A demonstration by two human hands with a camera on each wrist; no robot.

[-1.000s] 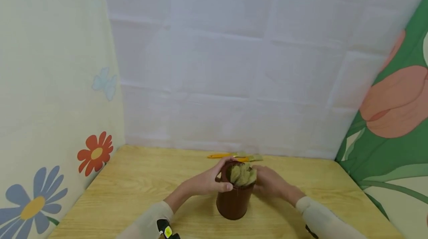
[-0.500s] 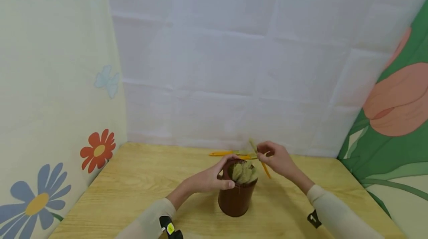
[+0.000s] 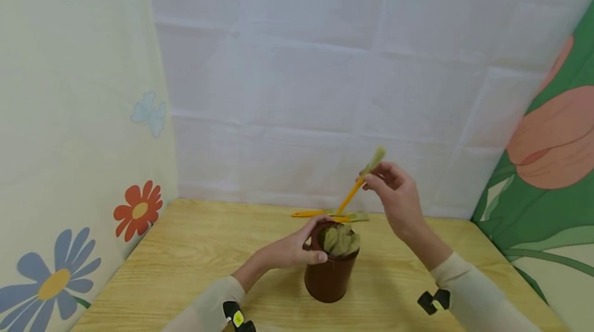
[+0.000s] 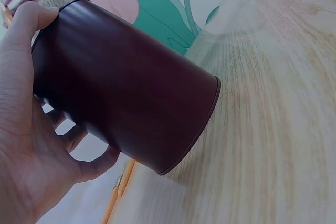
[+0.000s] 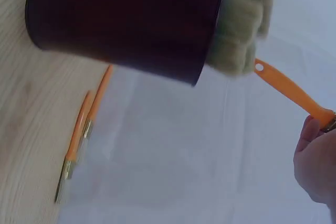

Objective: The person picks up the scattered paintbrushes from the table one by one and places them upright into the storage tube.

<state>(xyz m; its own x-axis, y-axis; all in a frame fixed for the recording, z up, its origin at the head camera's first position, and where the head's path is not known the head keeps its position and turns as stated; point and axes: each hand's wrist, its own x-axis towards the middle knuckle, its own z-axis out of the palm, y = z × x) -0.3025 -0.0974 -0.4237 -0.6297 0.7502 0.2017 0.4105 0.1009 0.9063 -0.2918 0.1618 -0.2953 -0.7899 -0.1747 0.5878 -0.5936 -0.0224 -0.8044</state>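
Note:
My left hand (image 3: 290, 249) grips a dark brown cylindrical holder (image 3: 327, 280) near its rim, thumb on the near side and fingers round the far side. Pale bristle heads of several brushes (image 3: 341, 240) stick out of its top. The left wrist view shows the holder (image 4: 126, 82) tilted in the picture, its base by the table. Raised above and to the right of it, my right hand (image 3: 394, 193) pinches a paintbrush (image 3: 352, 193), bristles up, orange handle slanting down to the left. In the right wrist view the handle (image 5: 289, 87) of that brush ends beside the bristle heads.
Two orange-handled brushes (image 3: 308, 214) lie on the wooden table (image 3: 223, 234) behind the holder, by the white back cloth (image 3: 278, 89). Flower-printed panels stand at the left (image 3: 69, 167) and right (image 3: 557, 193) sides.
My right hand has gone from beside the holder, up and to the right, with a paintbrush in its fingers. The left hand keeps its grip on the holder.

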